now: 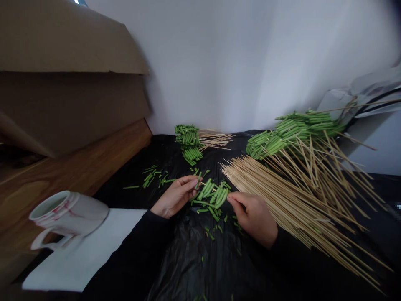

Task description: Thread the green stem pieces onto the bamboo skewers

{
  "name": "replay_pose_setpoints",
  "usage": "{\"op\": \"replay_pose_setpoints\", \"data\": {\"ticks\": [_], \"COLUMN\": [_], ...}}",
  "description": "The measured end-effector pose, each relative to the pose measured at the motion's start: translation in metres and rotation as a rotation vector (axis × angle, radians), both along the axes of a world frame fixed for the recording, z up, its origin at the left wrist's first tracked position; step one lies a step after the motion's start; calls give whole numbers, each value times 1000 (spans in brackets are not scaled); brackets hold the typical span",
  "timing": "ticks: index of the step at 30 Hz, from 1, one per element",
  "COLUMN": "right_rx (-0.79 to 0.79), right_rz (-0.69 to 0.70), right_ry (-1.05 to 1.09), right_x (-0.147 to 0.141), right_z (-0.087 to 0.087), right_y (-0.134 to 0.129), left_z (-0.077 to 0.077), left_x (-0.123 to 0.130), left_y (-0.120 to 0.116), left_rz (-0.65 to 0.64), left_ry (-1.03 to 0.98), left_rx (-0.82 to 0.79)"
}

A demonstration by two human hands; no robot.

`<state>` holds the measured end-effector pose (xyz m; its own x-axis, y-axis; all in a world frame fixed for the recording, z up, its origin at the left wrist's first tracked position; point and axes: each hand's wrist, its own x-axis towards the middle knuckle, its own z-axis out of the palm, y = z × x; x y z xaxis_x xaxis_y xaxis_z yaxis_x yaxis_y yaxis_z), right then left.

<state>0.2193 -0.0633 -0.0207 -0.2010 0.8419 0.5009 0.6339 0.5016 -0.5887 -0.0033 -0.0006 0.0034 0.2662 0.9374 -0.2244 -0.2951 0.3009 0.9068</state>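
Note:
Between my fingertips, my left hand [179, 193] pinches a short piece of green bean [198, 179] at the tip of a thin bamboo skewer. Closed around that skewer from the other side is my right hand [253, 216], with most of the stick hidden by the hand. Several cut green bean pieces [216, 194] sit in a row between the hands, apparently threaded on the skewer. Loose bean pieces [214, 214] lie just beneath on black plastic sheeting [194, 259].
A large bundle of bare skewers [291, 200] lies to the right. Behind it are stacked bean skewers [291, 129], with a smaller stack [188, 140] at the back. Loose beans [151, 177], a white mug [73, 213] on paper [106, 238] and a cardboard box [72, 100] occupy the left.

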Motion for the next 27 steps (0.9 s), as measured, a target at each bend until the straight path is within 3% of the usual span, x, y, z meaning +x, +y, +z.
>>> {"op": "replay_pose_setpoints", "data": {"ticks": [27], "right_rx": [-44], "right_rz": [-5], "right_ry": [-24], "right_x": [-1], "right_z": [-6], "right_y": [0], "left_z": [-10], "left_x": [5], "left_y": [0], "left_rz": [17], "left_ry": [152], "left_rx": [106]}}
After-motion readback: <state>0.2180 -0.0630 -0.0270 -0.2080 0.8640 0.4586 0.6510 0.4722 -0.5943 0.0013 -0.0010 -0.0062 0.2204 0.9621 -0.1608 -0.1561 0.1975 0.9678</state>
